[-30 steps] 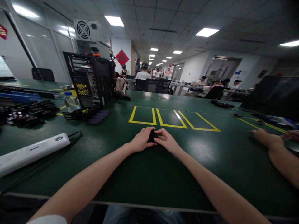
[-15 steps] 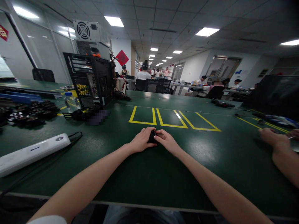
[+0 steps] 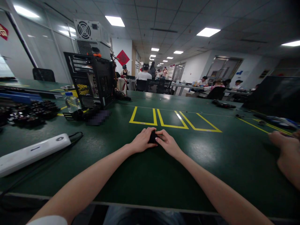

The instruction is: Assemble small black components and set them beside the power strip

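A small black part is between my two hands, low over the green table; its exact kind is too dark and too covered to make out. My left hand is closed around its left side, thumb below and fingers above. From the right, my right hand pinches at the same part with thumb and fingertips. Just beyond my hands, yellow tape frames mark the tabletop.
On the left stand an open black computer case with power supplies on top, a bottle, black parts and a white power strip. A co-worker's hands work at the right edge.
My hands keep nearly the same place, the right fingers shifting slightly on the black part. At the right edge, the co-worker's hands have moved a little to the right.
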Demonstrator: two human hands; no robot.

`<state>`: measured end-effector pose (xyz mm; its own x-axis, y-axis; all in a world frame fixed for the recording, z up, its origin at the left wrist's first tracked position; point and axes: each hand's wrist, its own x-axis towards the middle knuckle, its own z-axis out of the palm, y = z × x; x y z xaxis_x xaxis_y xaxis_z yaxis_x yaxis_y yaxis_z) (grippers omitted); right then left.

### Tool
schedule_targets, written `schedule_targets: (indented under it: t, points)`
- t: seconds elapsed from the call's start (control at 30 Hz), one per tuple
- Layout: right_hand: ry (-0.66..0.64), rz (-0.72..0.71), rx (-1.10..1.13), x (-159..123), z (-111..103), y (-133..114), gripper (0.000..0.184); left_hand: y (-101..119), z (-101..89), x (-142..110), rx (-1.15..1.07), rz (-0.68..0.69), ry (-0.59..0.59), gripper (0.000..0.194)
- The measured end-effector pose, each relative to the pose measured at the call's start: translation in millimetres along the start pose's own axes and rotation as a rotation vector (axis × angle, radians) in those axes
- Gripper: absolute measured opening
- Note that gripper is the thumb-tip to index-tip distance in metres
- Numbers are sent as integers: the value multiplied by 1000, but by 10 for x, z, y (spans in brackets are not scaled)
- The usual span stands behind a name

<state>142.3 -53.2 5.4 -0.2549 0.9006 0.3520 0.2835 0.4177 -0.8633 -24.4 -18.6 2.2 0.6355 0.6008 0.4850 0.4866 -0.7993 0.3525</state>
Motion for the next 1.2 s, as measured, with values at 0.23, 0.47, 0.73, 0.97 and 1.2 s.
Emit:
schedule_targets:
  t: [0.23,0.47,0.73,0.97,1.2]
  points:
    - [30,64,85,63,-2,74,22,19,-16,-4,-10,-10,-9,60]
    - [20,101,1,46,1,65,26,41,-37,-3,-17,-32,-23,61]
    - [-8,53,104,25,15,29,17,39,-25,-1,-11,-23,-10,61]
    - [61,56,60,47,24,68,20,23,-11,2,-5,-13,-8,61]
    - [20,66,-27,16,7,16,24,42,-39,-7,-21,-21,-22,61]
